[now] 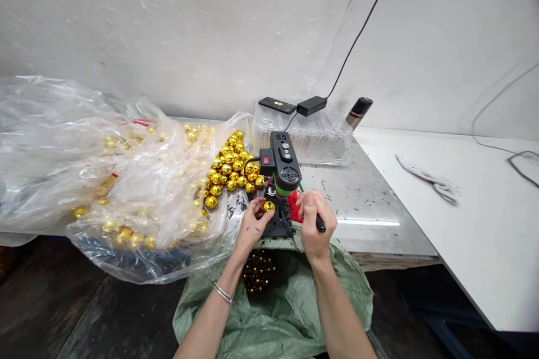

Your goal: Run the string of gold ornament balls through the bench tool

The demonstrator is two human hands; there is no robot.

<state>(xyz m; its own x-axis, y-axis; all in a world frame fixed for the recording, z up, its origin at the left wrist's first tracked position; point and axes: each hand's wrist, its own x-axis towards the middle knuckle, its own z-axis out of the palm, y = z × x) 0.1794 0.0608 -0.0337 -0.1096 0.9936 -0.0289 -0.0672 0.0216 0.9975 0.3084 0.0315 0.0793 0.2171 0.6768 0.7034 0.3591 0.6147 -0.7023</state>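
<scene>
My left hand (252, 223) pinches a shiny gold ball (269, 206) between thumb and fingertips, just below the head of a small black machine (286, 160) with a green band. My right hand (315, 221) is closed in a fist around a black-handled tool (320, 225); its working end is hidden by the fingers. Between the hands lies the machine's black base plate (278, 227), littered with small black bits. A red tray (295, 205) holding more black bits is partly covered by my right hand. Left of the machine, many gold balls (227, 168) are heaped.
A large clear plastic bag (160, 185) with gold balls spreads over the left. Below my hands hangs an open green sack (295, 303) with gold balls inside. Behind stand clear plastic trays (307, 140), a power adapter (311, 105) and a dark-capped can (360, 111). Cloth gloves (433, 182) lie right.
</scene>
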